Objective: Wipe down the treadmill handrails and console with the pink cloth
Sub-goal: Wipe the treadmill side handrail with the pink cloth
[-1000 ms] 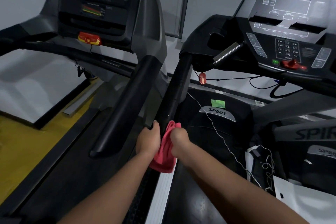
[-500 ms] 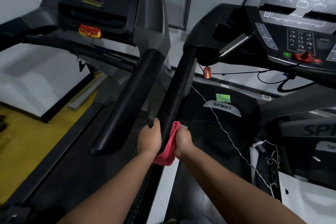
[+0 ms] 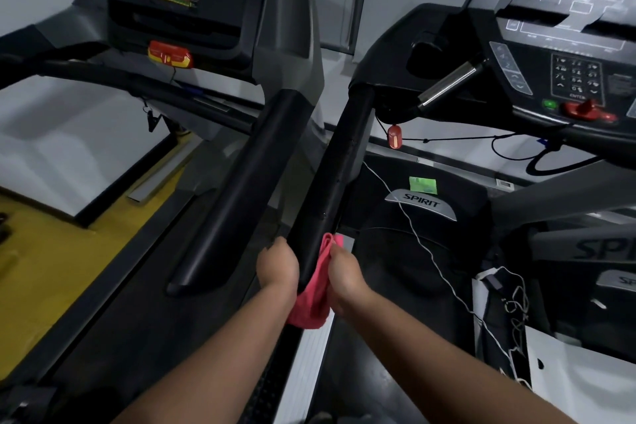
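Two hands [image 3: 311,272] around pink cloth [image 3: 315,299] (handrail [image 3: 330,182] end)

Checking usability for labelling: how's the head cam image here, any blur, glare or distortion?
Head view: dim, flat indoor light; wide-angle bending at the edges; left margin and lower forearms smeared by motion blur. Centre is sharper: pink cloth, left hand, right hand and handrail readable. Only glare is a bright streak on the metal grip bar. Right console text is soft.
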Demonstrator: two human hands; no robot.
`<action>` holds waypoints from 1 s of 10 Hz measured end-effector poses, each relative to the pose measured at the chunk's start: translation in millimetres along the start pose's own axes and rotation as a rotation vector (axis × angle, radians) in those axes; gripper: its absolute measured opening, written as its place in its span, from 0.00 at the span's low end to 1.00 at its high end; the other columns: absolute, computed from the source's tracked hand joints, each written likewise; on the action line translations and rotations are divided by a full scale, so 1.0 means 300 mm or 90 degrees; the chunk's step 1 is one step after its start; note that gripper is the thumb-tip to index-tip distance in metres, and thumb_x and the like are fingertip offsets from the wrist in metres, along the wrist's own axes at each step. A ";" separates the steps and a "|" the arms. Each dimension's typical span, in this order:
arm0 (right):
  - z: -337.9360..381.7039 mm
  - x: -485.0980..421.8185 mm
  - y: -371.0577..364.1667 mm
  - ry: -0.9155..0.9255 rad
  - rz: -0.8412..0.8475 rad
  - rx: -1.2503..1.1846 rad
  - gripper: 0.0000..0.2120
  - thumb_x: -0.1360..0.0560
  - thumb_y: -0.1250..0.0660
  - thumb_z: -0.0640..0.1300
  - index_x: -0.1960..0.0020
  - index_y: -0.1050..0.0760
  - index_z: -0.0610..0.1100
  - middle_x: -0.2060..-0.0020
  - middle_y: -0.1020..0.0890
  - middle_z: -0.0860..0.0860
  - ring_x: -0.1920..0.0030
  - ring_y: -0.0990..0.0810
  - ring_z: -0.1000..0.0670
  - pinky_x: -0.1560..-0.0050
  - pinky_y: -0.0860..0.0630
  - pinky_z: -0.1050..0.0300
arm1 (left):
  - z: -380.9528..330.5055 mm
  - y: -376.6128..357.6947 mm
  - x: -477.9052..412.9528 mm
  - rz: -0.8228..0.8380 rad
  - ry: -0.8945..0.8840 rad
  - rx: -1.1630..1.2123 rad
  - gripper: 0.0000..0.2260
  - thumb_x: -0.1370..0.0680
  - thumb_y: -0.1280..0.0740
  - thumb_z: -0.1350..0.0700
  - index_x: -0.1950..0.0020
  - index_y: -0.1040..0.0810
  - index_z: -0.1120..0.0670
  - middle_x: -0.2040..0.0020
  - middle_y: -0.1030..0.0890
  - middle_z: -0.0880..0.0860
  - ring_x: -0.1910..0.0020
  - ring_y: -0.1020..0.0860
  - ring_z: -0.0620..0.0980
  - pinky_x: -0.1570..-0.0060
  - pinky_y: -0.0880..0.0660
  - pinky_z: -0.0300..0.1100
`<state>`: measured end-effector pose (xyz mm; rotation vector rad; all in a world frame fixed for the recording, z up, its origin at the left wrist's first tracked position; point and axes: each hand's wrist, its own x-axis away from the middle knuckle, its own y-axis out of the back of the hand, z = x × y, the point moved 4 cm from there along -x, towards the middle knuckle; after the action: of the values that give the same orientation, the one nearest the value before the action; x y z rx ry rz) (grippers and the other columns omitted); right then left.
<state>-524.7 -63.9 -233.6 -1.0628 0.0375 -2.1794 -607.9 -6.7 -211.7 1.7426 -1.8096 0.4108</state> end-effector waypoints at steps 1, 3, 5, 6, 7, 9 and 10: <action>-0.002 -0.013 -0.005 -0.018 0.049 -0.102 0.17 0.20 0.46 0.47 0.50 0.21 0.40 0.60 0.16 0.43 0.57 0.19 0.44 0.56 0.22 0.53 | 0.005 -0.004 -0.012 0.006 0.001 0.017 0.17 0.18 0.47 0.62 0.33 0.28 0.63 0.36 0.25 0.62 0.36 0.27 0.60 0.40 0.31 0.45; -0.033 -0.034 -0.082 -0.119 0.149 -0.201 0.23 0.29 0.40 0.58 0.50 0.20 0.40 0.55 0.17 0.43 0.54 0.17 0.44 0.42 0.27 0.51 | -0.014 0.001 -0.003 0.011 -0.050 0.029 0.17 0.19 0.46 0.59 0.33 0.27 0.55 0.37 0.24 0.53 0.40 0.25 0.53 0.45 0.32 0.39; -0.003 -0.021 -0.062 -0.134 0.089 -0.064 0.22 0.23 0.44 0.56 0.55 0.20 0.40 0.62 0.17 0.42 0.57 0.19 0.43 0.52 0.24 0.51 | -0.030 -0.002 0.013 0.043 -0.057 -0.045 0.12 0.20 0.45 0.57 0.49 0.22 0.58 0.59 0.22 0.52 0.64 0.25 0.48 0.68 0.34 0.39; -0.001 0.007 -0.038 -0.104 0.066 -0.009 0.17 0.21 0.44 0.50 0.53 0.21 0.41 0.63 0.16 0.44 0.60 0.18 0.46 0.57 0.21 0.55 | -0.040 0.003 0.021 0.044 -0.061 -0.093 0.15 0.19 0.46 0.57 0.47 0.22 0.62 0.50 0.21 0.60 0.53 0.24 0.57 0.58 0.33 0.43; -0.002 -0.015 0.019 0.041 -0.027 0.210 0.19 0.19 0.50 0.51 0.42 0.25 0.43 0.50 0.19 0.45 0.52 0.20 0.49 0.45 0.23 0.54 | -0.044 0.003 0.018 0.042 -0.085 -0.114 0.17 0.18 0.46 0.57 0.39 0.26 0.67 0.39 0.25 0.67 0.40 0.26 0.63 0.45 0.28 0.49; 0.080 0.071 -0.005 0.272 -0.104 0.454 0.16 0.19 0.44 0.51 0.42 0.34 0.39 0.47 0.30 0.46 0.49 0.29 0.51 0.51 0.37 0.63 | -0.035 0.001 0.014 0.037 -0.086 -0.088 0.17 0.20 0.46 0.57 0.46 0.22 0.67 0.45 0.21 0.64 0.44 0.24 0.61 0.47 0.30 0.48; 0.115 0.091 -0.050 0.317 -0.157 0.513 0.19 0.19 0.43 0.51 0.40 0.36 0.35 0.40 0.32 0.41 0.43 0.27 0.43 0.50 0.36 0.60 | -0.032 0.001 0.017 0.047 -0.077 -0.076 0.16 0.20 0.45 0.57 0.49 0.21 0.64 0.48 0.20 0.62 0.50 0.23 0.58 0.52 0.31 0.46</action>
<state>-520.5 -59.9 -187.6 -0.0693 -0.7140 -2.2835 -606.2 -5.1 -201.0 1.6538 -1.9468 0.2269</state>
